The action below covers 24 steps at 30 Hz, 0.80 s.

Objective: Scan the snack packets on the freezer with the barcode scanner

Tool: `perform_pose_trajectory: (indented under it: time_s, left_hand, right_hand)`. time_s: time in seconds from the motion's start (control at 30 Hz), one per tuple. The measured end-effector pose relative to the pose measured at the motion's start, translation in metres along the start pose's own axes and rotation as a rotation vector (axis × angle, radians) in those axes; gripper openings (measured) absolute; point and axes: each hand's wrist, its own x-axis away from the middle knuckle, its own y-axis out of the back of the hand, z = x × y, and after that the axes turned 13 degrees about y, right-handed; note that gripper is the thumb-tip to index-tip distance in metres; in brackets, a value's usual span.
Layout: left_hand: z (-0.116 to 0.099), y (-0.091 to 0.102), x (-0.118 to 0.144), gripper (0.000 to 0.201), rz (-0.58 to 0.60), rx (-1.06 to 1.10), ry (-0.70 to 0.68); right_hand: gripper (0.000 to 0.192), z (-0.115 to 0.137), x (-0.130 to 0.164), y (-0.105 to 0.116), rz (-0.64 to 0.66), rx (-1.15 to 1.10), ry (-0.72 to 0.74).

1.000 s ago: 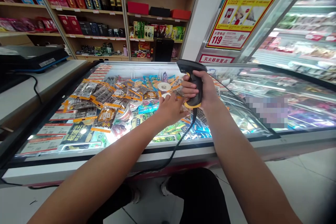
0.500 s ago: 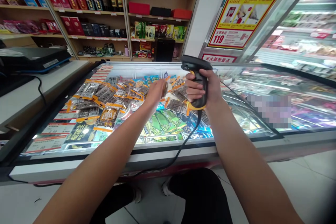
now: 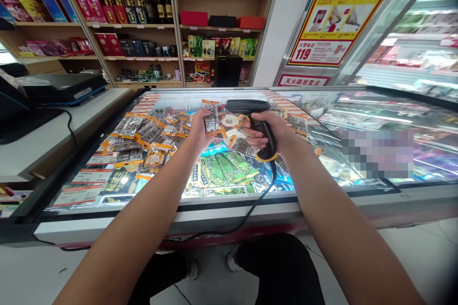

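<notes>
A: Start big. What could go wrong over that long, white-rimmed, glass-topped chest freezer [image 3: 118,223]?

B: Mostly slipping. The spread of shiny, orange-edged, clear plastic snack packets [image 3: 152,131] covers much of its left part, overlapping loosely. A sleeveless forearm brushing them could slide some sideways.

A: And the thin, black rubbery cable [image 3: 274,172]?

B: It droops from the handle over the freezer's front edge, near the person's knees. A snag there could tug the aim off.

A: Aim of what?

B: The black-and-yellow, pistol-shaped plastic scanner [image 3: 264,127]. The right hand [image 3: 281,133] has its fingers wrapped round the handle, with the head pointing left.

A: At the smallest thing, then.

B: Yes: one flat, orange-edged, clear plastic packet [image 3: 212,116], upright above the freezer, just beside the scanner's head. The left hand [image 3: 201,128] pinches it between thumb and fingers. Glare on the crinkled film, or a covering thumb, could spoil a reading; I can't tell exactly where its code sits.
</notes>
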Motion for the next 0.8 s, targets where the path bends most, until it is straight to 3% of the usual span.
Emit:
perform_pose_trajectory:
  time_s: [0.3,0.4,0.47,0.53,0.6,0.7,0.8]
  left_hand:
    - [0.011,0.005,-0.008,0.030,0.033,-0.130,0.008]
    - [0.006,0.002,-0.006,0.026,-0.008,-0.293,-0.038]
    - [-0.002,0.001,-0.001,0.027,-0.099,-0.632,-0.181]
    - [-0.011,0.002,0.007,0.035,-0.244,-1.160,-0.389]
    - [-0.018,0.007,0.014,0.044,-0.429,-1.657,-0.506]
    - [-0.022,0.019,0.020,0.041,-0.628,-2.062,-0.407]
    - [-0.021,0.027,0.019,0.038,-0.693,-2.153,-0.305]
  right_hand:
    - [0.035,-0.003,-0.001,0.000,0.013,0.018,0.008]
    - [0.034,-0.002,0.000,-0.001,0.007,0.019,0.008]
    - [0.034,-0.001,0.000,-0.001,-0.028,0.011,0.023]
    - [0.033,0.001,-0.001,0.000,-0.081,-0.010,0.053]
    - [0.031,0.002,-0.002,0.001,-0.135,-0.036,0.072]
    - [0.028,0.004,-0.003,0.003,-0.205,-0.061,0.076]
    - [0.028,0.003,-0.005,0.004,-0.236,-0.071,0.070]
